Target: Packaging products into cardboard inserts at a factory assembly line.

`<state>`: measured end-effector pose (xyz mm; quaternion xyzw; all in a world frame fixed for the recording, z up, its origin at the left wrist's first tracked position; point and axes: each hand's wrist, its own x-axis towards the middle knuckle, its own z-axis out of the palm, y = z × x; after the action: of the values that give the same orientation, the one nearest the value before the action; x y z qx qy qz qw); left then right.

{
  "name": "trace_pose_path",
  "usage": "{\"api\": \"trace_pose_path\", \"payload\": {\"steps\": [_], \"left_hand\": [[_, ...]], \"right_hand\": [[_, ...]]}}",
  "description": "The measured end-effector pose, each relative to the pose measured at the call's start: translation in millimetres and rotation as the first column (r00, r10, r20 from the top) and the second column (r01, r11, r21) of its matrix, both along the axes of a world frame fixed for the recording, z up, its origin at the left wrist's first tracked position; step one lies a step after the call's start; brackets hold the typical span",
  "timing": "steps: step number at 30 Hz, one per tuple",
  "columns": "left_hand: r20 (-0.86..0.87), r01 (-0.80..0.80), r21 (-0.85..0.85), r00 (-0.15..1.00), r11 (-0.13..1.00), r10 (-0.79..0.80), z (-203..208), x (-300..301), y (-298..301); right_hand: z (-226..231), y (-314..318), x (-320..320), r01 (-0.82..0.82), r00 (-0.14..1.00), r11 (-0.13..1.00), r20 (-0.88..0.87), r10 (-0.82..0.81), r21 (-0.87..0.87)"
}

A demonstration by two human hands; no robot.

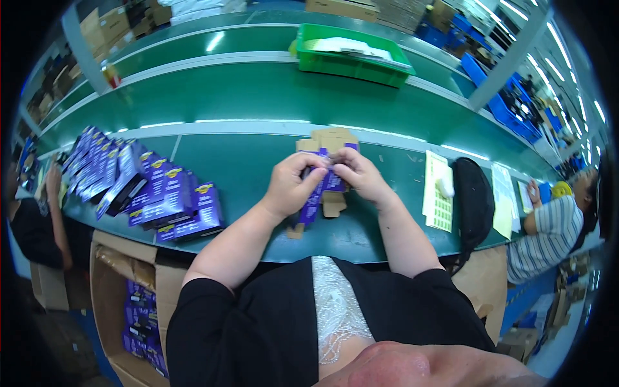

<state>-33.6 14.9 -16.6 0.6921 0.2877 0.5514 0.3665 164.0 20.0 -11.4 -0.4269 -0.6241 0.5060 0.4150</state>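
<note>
In the middle of the bench, my left hand and my right hand meet with their fingertips pinched together. Whatever they pinch is small and pale, too small to make out. Beneath and around the fingers lie purple cardboard boxes, unfolded flat, with brown inner flaps showing. The fingers hide part of this cardboard. To the left, several folded purple boxes lean and overlap in rows.
A green bench runs across, with a raised shelf behind holding a green tray of papers. Right of my hands lie a yellow label sheet and a black pouch. An open carton stands lower left. People sit at both sides.
</note>
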Motion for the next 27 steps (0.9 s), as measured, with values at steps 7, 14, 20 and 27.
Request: {"api": "trace_pose_path", "payload": {"steps": [7, 14, 20, 27], "left_hand": [[-0.141, -0.137, -0.162, 0.983, 0.977, 0.115, 20.1, -3.4, -13.2], [-0.103, -0.429, 0.73, 0.7, 0.532, 0.706, 84.2, -70.8, -79.6], [-0.197, -0.49, 0.84, 0.126, 0.234, 0.972, 60.0, -163.3, -81.1], [-0.475, -0.514, 0.766, -0.047, 0.387, 0.879, 35.9, -199.6, -83.3]], "right_hand": [[-12.1, -5.8, 4.0, 0.042, 0.986, 0.989, -0.165, -0.018, 0.141], [-3.2, -3.0, 5.2, 0.04, 0.87, 0.996, -0.494, 0.001, 0.074], [-17.3, 1.9, 3.9, 0.063, 0.923, 0.981, -0.384, 0.012, 0.182], [-22.9, -0.1, 0.2, -0.006, 0.978, 0.966, -0.199, 0.059, 0.258]]}}
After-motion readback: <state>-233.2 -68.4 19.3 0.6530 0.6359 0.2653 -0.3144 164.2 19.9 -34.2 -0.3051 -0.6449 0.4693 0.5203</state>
